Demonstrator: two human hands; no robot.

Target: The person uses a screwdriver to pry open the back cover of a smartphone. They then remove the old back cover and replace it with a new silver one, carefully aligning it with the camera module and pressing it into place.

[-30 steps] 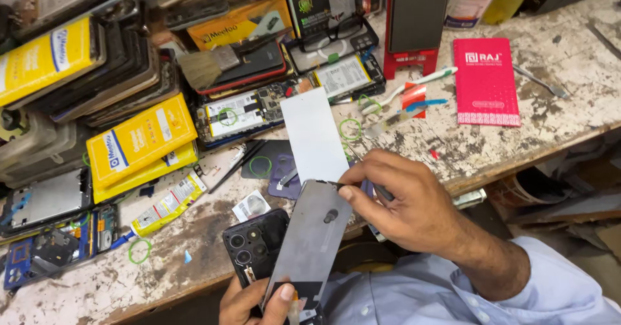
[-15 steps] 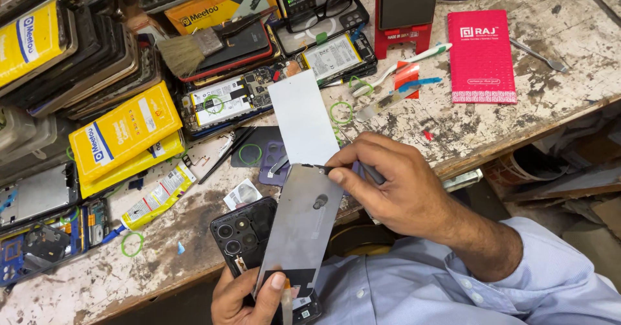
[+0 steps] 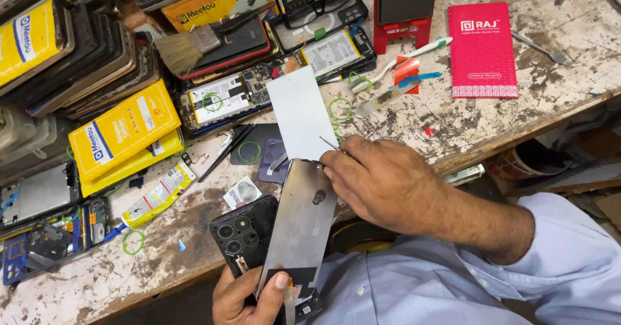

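We see 2 hands at work over a messy bench. The left hand (image 3: 249, 299) is low in the picture, with its thumb closed on the bottom end of a long grey panel (image 3: 301, 225). It props the panel up on a slant, and we think that keeps it from sliding. The panel leans over a black phone body (image 3: 242, 234) with round camera holes, which sits at the bench edge.

The right hand (image 3: 381, 183) rests on the top end of the panel. Its fingers are pinched tight on a thin metal tool (image 3: 330, 144), and the tip pokes out past the fingers toward a white sheet (image 3: 301, 115) lying flat just beyond. We think the pinch is tight so the tip stays steady.

Farther out, a pink flat box (image 3: 482, 50) lies on the right side of the bench. 2 yellow packs with a blue stripe (image 3: 123, 134) lie stacked on the left. A small yellow tube (image 3: 155, 195) lies below them. A brush (image 3: 187, 47) rests on a pile of phone cases at the back. Green rubber rings (image 3: 134, 242) lie here and there on the scratched bench (image 3: 517, 115).
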